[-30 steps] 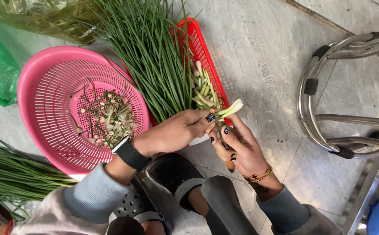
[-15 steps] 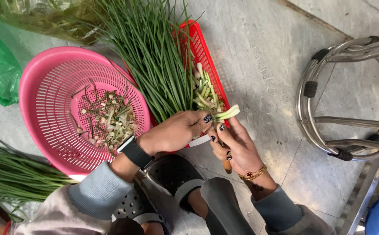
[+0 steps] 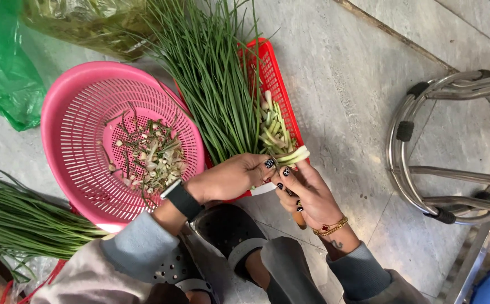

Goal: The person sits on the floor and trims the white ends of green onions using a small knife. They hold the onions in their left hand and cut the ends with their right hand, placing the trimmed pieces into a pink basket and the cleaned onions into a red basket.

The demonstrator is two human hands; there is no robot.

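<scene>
My left hand [image 3: 228,177], a black watch on its wrist, pinches a small bunch of green onion stalks [image 3: 293,156] at their pale root ends. My right hand [image 3: 312,197], wearing a gold bracelet, grips a small knife [image 3: 298,217] by its wooden handle, and the light blade points left under my left fingers. Both hands meet over the near end of a red rectangular basket [image 3: 274,73] heaped with long green onions [image 3: 217,79]. A round pink colander [image 3: 67,112] to the left holds cut roots and trimmings [image 3: 149,155].
A second bundle of green onions [image 3: 14,219] lies at the left edge. A green plastic bag [image 3: 3,67] sits at the top left. A metal stool frame [image 3: 453,146] stands on the tiled floor at right. My feet in dark sandals [image 3: 228,236] are below my hands.
The hands stay together at the basket's near end. The stalk ends have tilted slightly lower and my fingers have shifted a little on them.
</scene>
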